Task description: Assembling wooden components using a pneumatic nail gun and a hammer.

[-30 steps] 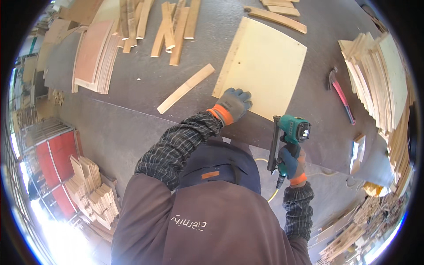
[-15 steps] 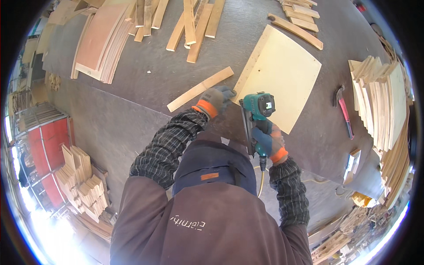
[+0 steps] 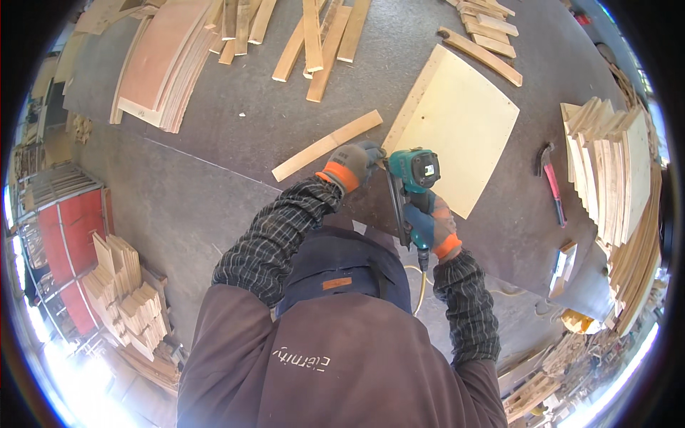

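A pale plywood panel (image 3: 467,128) lies flat on the dark worktable, with a narrow wood strip (image 3: 416,94) along its left edge. At the panel's near-left corner, the fingers of my gloved left hand (image 3: 351,164) are closed on the edge; their tips are partly hidden. My gloved right hand (image 3: 437,225) is wrapped around the handle of a teal and black nail gun (image 3: 414,170). The gun's head is over the same corner, just right of my left fingers, and its contact point is hidden. A loose wood strip (image 3: 328,145) lies left of the panel.
Several wood strips (image 3: 332,53) lie at the far side, with more at far right (image 3: 492,32). Plywood sheets (image 3: 160,60) are stacked far left. A red-handled hammer (image 3: 551,185) lies right of the panel, near stacked boards (image 3: 610,171). A yellow air hose (image 3: 421,292) trails from the gun.
The nail gun has shifted slightly left, closer to my left hand and the panel's corner. My left hand stays at that corner; the whole view has shifted a little.
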`<action>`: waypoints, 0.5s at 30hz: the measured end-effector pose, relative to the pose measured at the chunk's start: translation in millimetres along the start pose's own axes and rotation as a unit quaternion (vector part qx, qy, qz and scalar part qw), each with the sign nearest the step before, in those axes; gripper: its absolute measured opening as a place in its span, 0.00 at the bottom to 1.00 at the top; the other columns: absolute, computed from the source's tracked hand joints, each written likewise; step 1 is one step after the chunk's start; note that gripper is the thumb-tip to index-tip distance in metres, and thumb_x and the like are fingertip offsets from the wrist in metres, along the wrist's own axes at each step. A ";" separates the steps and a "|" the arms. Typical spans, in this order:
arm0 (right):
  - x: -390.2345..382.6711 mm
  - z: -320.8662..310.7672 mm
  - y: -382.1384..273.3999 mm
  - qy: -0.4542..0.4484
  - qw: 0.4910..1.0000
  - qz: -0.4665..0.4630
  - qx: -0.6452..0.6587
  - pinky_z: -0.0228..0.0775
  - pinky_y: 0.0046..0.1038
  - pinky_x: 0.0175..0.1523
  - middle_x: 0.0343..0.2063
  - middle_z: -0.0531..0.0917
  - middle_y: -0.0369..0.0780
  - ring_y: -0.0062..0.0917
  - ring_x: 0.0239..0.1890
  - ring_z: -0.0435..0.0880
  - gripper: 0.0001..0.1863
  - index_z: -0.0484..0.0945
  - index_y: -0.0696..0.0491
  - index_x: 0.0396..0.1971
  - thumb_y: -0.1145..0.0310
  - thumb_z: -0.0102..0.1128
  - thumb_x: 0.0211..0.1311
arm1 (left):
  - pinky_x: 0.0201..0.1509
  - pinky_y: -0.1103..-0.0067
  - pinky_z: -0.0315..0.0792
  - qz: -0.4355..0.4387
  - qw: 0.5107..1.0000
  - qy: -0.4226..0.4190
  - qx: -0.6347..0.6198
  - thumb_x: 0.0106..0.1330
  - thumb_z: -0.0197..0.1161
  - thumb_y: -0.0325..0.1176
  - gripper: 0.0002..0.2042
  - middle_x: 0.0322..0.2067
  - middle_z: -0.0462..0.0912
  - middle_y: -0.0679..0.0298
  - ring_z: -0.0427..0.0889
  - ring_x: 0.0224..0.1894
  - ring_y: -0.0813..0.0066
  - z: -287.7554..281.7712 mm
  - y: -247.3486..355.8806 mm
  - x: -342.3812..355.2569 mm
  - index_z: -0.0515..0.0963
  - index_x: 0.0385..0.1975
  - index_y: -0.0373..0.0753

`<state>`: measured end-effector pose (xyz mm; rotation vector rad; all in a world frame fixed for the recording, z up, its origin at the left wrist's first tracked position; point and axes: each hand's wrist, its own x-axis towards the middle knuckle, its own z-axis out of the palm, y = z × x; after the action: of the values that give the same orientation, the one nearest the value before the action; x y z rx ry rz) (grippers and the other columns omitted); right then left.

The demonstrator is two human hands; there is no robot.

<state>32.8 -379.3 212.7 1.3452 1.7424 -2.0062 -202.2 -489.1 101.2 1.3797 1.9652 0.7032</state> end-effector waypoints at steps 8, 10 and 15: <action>-22.3 -10.9 3.5 0.035 0.999 -0.007 -0.017 0.77 0.29 0.45 0.34 0.87 0.35 0.21 0.36 0.83 0.19 0.86 0.52 0.50 0.62 0.67 0.60 | 0.59 0.71 0.83 0.027 0.998 0.010 0.053 0.66 0.72 0.29 0.20 0.59 0.85 0.57 0.88 0.52 0.59 -2.4 1.8 -1.7 0.84 0.58 0.40; -30.3 -16.7 3.5 0.040 0.999 -0.016 -0.011 0.76 0.29 0.44 0.33 0.87 0.35 0.20 0.35 0.82 0.17 0.86 0.53 0.49 0.63 0.66 0.61 | 0.59 0.71 0.82 0.039 0.998 0.018 0.054 0.65 0.72 0.30 0.20 0.59 0.85 0.57 0.88 0.52 0.58 -3.0 2.9 -3.2 0.84 0.58 0.40; -42.4 -34.5 24.0 0.051 0.998 -0.021 0.007 0.75 0.27 0.42 0.32 0.86 0.33 0.18 0.35 0.81 0.15 0.86 0.54 0.47 0.65 0.65 0.61 | 0.59 0.70 0.82 0.024 0.999 0.013 0.019 0.64 0.73 0.29 0.20 0.59 0.84 0.55 0.87 0.52 0.55 -1.7 4.5 -2.7 0.84 0.57 0.40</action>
<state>90.2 -374.7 228.2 1.4504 1.8173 -2.0072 -200.0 -490.4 106.1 1.4524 1.9803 0.7131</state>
